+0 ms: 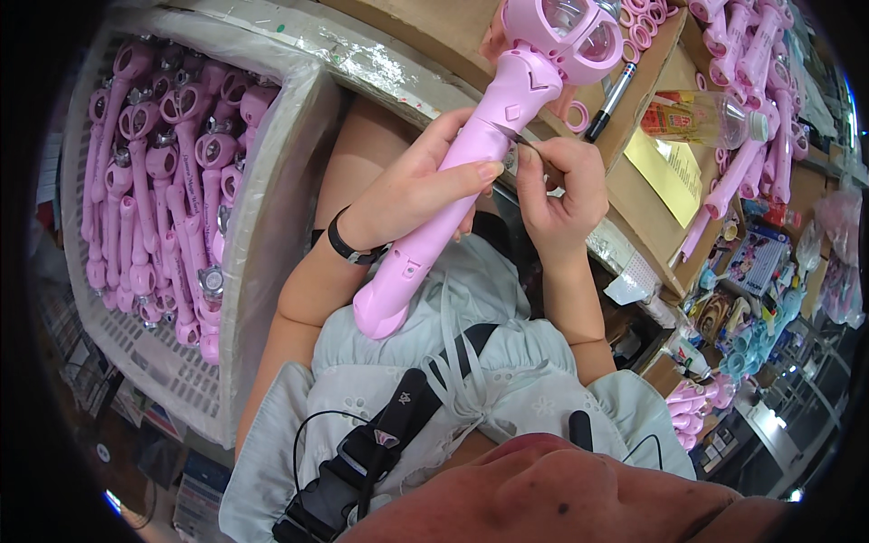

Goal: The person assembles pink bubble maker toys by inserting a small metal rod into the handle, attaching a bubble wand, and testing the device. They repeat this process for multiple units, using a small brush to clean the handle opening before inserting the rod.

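Observation:
A pink toy wand (419,255) slants across my lap, its round cage-like head with clear windows at the far end. My left hand (412,195) is wrapped round the middle of its handle, the thumb lying along the top. On the right side of the wand, just below the head, my right hand (566,195) pinches a thin dark strip-like piece (513,135) between thumb and forefinger. The tip of that piece touches the handle; I cannot make out exactly what it is.
A white plastic crate (231,271) full of similar pink wands (163,163) stands at the left. On the bench to the right are a cardboard tray (625,195), a black marker (613,101), pink rings (638,32), a drink bottle (711,120), yellow paper (665,172) and more wands (751,158).

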`<move>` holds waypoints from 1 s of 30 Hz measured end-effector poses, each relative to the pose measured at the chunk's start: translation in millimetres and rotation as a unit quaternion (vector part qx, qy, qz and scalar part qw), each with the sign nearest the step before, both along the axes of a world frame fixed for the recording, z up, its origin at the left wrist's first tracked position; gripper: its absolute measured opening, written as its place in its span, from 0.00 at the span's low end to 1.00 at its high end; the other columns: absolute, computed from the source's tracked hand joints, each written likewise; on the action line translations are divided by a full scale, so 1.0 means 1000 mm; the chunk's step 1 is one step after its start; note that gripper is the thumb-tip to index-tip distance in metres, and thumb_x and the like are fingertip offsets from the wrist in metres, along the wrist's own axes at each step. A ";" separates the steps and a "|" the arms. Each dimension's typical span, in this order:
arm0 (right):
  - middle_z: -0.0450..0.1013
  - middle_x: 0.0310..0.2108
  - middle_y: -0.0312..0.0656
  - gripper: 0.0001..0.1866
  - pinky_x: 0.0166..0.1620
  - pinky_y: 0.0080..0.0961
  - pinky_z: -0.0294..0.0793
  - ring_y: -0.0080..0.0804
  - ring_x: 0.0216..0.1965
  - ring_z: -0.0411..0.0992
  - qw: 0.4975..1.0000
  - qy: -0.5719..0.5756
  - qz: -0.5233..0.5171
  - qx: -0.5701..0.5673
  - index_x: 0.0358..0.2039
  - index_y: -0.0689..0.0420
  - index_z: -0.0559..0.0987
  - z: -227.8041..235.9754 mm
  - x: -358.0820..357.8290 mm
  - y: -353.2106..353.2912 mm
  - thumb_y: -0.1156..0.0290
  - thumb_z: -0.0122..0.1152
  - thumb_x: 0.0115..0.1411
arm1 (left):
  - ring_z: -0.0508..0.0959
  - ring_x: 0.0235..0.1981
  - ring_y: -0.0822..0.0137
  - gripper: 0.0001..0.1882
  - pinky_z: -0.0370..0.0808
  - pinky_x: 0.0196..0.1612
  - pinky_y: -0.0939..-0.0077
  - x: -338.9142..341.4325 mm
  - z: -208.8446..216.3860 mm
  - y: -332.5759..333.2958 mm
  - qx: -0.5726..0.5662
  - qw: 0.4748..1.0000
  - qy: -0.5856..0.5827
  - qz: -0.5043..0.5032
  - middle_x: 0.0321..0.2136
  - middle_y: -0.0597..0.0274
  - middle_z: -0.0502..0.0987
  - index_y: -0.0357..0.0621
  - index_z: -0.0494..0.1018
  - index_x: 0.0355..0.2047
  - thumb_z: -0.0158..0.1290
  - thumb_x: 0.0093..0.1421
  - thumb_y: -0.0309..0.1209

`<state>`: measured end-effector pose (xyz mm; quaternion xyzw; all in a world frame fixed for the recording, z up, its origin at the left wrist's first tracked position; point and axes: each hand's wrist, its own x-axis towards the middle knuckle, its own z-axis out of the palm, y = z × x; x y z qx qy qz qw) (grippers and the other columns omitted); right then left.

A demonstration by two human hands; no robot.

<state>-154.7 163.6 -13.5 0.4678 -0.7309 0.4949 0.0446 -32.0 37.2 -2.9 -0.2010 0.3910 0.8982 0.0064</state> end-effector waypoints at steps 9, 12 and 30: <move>0.68 0.41 0.52 0.10 0.40 0.32 0.74 0.42 0.38 0.72 0.872 -0.416 0.178 -0.186 0.37 0.61 0.64 0.014 0.015 -0.003 0.66 0.43 0.67 | 0.74 0.14 0.73 0.28 0.73 0.16 0.83 -0.001 -0.011 0.002 0.082 0.996 0.014 0.026 0.24 0.62 0.72 0.41 0.65 0.39 0.31 0.66 0.55; 0.67 0.45 0.53 0.09 0.53 0.41 0.68 0.47 0.49 0.68 0.854 -0.455 0.167 -0.189 0.38 0.60 0.64 0.010 0.013 -0.013 0.67 0.42 0.67 | 0.74 0.14 0.74 0.29 0.73 0.15 0.83 0.000 -0.014 0.003 0.075 0.996 0.038 0.021 0.23 0.62 0.72 0.42 0.65 0.39 0.32 0.64 0.58; 0.72 0.26 0.39 0.08 0.24 0.18 0.67 0.26 0.22 0.71 0.999 -0.046 0.006 -0.005 0.30 0.61 0.77 0.013 0.005 -0.007 0.82 0.64 0.47 | 0.71 0.16 0.68 0.25 0.69 0.16 0.77 -0.001 -0.034 0.007 0.339 0.930 0.142 0.016 0.28 0.57 0.70 0.40 0.63 0.44 0.35 0.66 0.52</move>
